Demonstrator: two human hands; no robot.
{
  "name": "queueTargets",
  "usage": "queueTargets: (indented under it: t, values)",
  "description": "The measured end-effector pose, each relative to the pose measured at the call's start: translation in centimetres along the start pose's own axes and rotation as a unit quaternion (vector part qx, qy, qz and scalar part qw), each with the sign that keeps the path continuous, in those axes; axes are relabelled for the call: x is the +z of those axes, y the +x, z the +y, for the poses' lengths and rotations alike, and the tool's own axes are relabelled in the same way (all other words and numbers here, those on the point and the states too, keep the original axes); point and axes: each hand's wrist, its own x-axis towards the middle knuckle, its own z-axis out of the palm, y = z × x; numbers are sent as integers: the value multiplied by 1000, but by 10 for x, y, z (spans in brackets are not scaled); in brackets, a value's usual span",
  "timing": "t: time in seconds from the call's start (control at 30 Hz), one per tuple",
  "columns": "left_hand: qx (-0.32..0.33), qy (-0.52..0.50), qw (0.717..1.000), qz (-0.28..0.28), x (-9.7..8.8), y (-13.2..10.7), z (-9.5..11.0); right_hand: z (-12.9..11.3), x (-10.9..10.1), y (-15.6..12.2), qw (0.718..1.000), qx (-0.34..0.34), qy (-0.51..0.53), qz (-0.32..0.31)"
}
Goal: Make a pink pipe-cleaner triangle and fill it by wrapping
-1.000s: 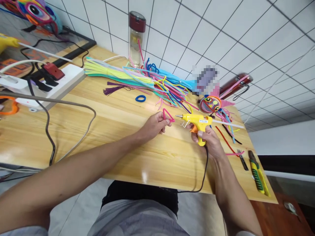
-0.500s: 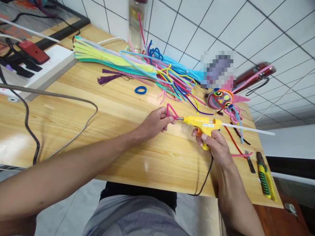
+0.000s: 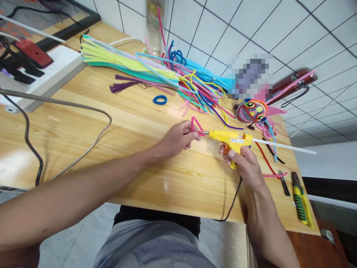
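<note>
Between the fingertips of my left hand (image 3: 181, 139) is a pink pipe cleaner (image 3: 197, 123) bent into a triangle. My right hand (image 3: 247, 162) is wrapped round the handle of a yellow hot glue gun (image 3: 230, 138), fingers at its orange trigger. The gun's metal nozzle meets the lower side of the triangle near my left fingertips; whether glue is coming out is too small to tell. A clear glue stick (image 3: 292, 147) sticks out of the gun's back end. Beyond my left hand, a blue pipe cleaner ring (image 3: 160, 99) lies on the table.
Bundled pipe cleaners (image 3: 131, 67) in many colours lie along the tiled wall, beside a purple tassel (image 3: 122, 83). A decorated face craft (image 3: 252, 111) stands at the back right. Green-yellow pliers (image 3: 299, 201) lie at the right edge, a white power strip (image 3: 60, 70) at the left.
The view has shifted slightly. Both hands keep their grips, and the nozzle stays against the pink triangle, which appears a little more to the right.
</note>
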Motion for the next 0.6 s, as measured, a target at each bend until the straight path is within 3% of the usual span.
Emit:
queueTargets:
  t: [0.6]
  values:
    - [3, 10, 1000, -4, -1, 0, -1, -2, 2, -1, 1000, 15, -16, 11]
